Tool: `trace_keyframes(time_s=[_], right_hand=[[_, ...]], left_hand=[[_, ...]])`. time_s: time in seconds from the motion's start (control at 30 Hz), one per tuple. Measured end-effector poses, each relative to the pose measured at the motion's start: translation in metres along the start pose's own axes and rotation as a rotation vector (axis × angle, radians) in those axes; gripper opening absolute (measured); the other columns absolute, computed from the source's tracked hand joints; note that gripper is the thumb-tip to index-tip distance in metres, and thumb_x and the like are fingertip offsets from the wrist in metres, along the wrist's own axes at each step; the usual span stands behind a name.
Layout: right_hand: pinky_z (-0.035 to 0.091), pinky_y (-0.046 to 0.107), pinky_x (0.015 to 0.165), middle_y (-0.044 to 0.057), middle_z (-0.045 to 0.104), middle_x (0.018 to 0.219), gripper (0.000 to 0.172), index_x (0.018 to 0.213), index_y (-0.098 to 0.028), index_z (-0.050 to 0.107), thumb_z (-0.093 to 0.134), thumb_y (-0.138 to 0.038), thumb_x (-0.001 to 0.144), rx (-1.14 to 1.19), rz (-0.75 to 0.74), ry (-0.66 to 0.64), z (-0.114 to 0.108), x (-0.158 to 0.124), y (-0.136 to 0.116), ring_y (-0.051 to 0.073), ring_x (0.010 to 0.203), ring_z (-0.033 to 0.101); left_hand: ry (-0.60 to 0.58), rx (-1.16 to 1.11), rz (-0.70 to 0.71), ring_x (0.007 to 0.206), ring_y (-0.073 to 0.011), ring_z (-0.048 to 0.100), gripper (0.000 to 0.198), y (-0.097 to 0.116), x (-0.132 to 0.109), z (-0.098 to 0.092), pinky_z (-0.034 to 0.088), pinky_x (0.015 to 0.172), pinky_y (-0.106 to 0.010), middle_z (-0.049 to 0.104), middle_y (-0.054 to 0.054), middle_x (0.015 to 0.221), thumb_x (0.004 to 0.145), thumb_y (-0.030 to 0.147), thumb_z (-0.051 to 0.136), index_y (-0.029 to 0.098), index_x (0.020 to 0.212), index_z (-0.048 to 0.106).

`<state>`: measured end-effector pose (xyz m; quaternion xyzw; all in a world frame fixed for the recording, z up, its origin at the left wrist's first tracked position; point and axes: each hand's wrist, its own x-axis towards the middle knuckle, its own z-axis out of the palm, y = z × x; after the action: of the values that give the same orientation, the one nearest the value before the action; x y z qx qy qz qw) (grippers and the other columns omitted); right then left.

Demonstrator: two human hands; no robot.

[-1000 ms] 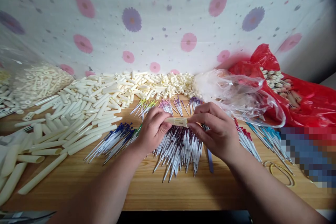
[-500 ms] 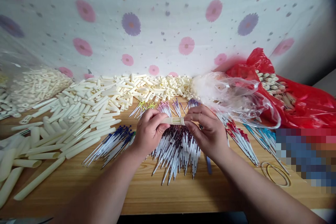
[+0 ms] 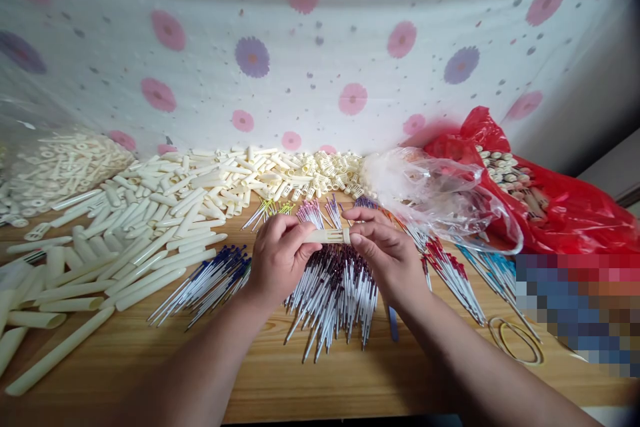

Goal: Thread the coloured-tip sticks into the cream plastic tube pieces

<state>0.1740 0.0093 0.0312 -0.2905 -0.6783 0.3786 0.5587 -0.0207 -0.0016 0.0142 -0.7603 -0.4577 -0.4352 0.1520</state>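
Observation:
My left hand pinches the left part of a short cream plastic tube between thumb and fingers. The tube lies level, and its right part has long slots and a collar at the end. At that collar my right hand has its thumb and a fingertip closed on the edge, while another finger is raised above. Below both hands fans a pile of thin white sticks with dark purple heads. Sticks with blue heads lie left of my left hand, and red-headed sticks lie right of my right hand.
Cream tubes heap across the left, with small slotted pieces at the back. A clear bag and a red bag stand at right. Rubber bands lie on the wooden table near blue-headed sticks.
The view has shifted slightly. My right fingers have loosened a little and one is lifted, so more of the tube's slotted end and collar shows. My left hand keeps its pinch.

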Motion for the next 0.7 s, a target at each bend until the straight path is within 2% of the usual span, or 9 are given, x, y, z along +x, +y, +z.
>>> trace_keyframes(time_s=[0.17, 0.27, 0.33, 0.37, 0.4, 0.47, 0.53, 0.6, 0.7], right_hand=[[0.042, 0.043, 0.093, 0.006, 0.062, 0.109, 0.015, 0.078, -0.022, 0.071, 0.057, -0.025, 0.084, 0.199, 0.034, -0.043, -0.005, 0.002, 0.005, 0.021, 0.11, 0.054], [0.045, 0.04, 0.089, 0.004, 0.063, 0.101, 0.012, 0.076, -0.022, 0.069, 0.06, -0.027, 0.081, 0.238, 0.032, 0.13, -0.015, 0.01, 0.014, 0.018, 0.1, 0.058], [0.048, 0.036, 0.08, 0.004, 0.064, 0.094, 0.013, 0.078, -0.022, 0.067, 0.059, -0.031, 0.081, 0.21, 0.111, 0.215, -0.018, 0.021, 0.022, 0.016, 0.088, 0.06], [0.049, 0.034, 0.076, 0.004, 0.065, 0.09, 0.016, 0.08, -0.021, 0.067, 0.058, -0.034, 0.081, 0.151, 0.169, 0.18, -0.018, 0.027, 0.026, 0.016, 0.083, 0.061], [0.049, 0.033, 0.074, 0.004, 0.066, 0.088, 0.019, 0.083, -0.019, 0.066, 0.057, -0.036, 0.081, 0.048, 0.217, 0.087, -0.016, 0.035, 0.031, 0.016, 0.079, 0.061], [0.049, 0.031, 0.074, 0.005, 0.068, 0.086, 0.021, 0.087, -0.018, 0.067, 0.055, -0.034, 0.081, -0.301, 0.243, -0.196, -0.007, 0.053, 0.041, 0.016, 0.079, 0.062], [0.047, 0.027, 0.075, 0.005, 0.07, 0.088, 0.019, 0.088, -0.018, 0.069, 0.053, -0.026, 0.081, -0.697, 0.211, -0.428, 0.007, 0.072, 0.056, 0.016, 0.081, 0.062], [0.044, 0.027, 0.075, 0.006, 0.07, 0.084, 0.017, 0.083, -0.017, 0.07, 0.054, -0.019, 0.077, -0.877, 0.243, -0.462, 0.022, 0.09, 0.073, 0.017, 0.08, 0.062], [0.043, 0.029, 0.073, 0.01, 0.07, 0.084, 0.013, 0.078, -0.015, 0.069, 0.058, -0.016, 0.071, -1.014, 0.321, -0.433, 0.039, 0.109, 0.098, 0.022, 0.081, 0.062]], left_hand=[[-0.012, -0.089, -0.059, 0.08, -0.0197, 0.05, 0.031, 0.005, 0.0, 0.004, 0.043, 0.071, -0.034, 0.051, -0.006, 0.085, 0.088, 0.044, 0.045, 0.018, 0.092, 0.061], [-0.142, -0.321, -0.205, 0.069, -0.0158, 0.049, 0.033, 0.018, -0.003, 0.012, 0.041, 0.06, -0.027, 0.052, -0.004, 0.077, 0.092, 0.042, 0.038, 0.016, 0.081, 0.056], [-0.268, -0.481, -0.25, 0.063, -0.0138, 0.046, 0.036, 0.027, -0.006, 0.017, 0.037, 0.054, -0.025, 0.051, -0.003, 0.071, 0.093, 0.041, 0.033, 0.016, 0.075, 0.051], [-0.307, -0.543, -0.226, 0.063, -0.0135, 0.046, 0.036, 0.031, -0.008, 0.018, 0.037, 0.055, -0.025, 0.05, -0.002, 0.071, 0.092, 0.044, 0.036, 0.017, 0.073, 0.049], [-0.318, -0.579, -0.219, 0.064, -0.0134, 0.046, 0.035, 0.034, -0.009, 0.019, 0.036, 0.056, -0.025, 0.049, -0.002, 0.071, 0.088, 0.047, 0.044, 0.017, 0.071, 0.047], [-0.342, -0.59, -0.227, 0.062, -0.0127, 0.044, 0.034, 0.037, -0.01, 0.018, 0.034, 0.056, -0.024, 0.047, 0.001, 0.068, 0.08, 0.045, 0.058, 0.018, 0.067, 0.045], [-0.378, -0.571, -0.253, 0.059, -0.0115, 0.042, 0.031, 0.036, -0.01, 0.016, 0.03, 0.053, -0.023, 0.044, 0.003, 0.062, 0.074, 0.032, 0.066, 0.018, 0.06, 0.042], [-0.406, -0.555, -0.274, 0.054, -0.01, 0.04, 0.031, 0.034, -0.01, 0.014, 0.026, 0.051, -0.023, 0.041, 0.004, 0.057, 0.07, 0.018, 0.064, 0.018, 0.054, 0.037], [-0.395, -0.545, -0.291, 0.051, -0.0092, 0.037, 0.032, 0.032, -0.01, 0.012, 0.024, 0.05, -0.023, 0.038, 0.005, 0.054, 0.067, 0.013, 0.06, 0.018, 0.051, 0.033]])
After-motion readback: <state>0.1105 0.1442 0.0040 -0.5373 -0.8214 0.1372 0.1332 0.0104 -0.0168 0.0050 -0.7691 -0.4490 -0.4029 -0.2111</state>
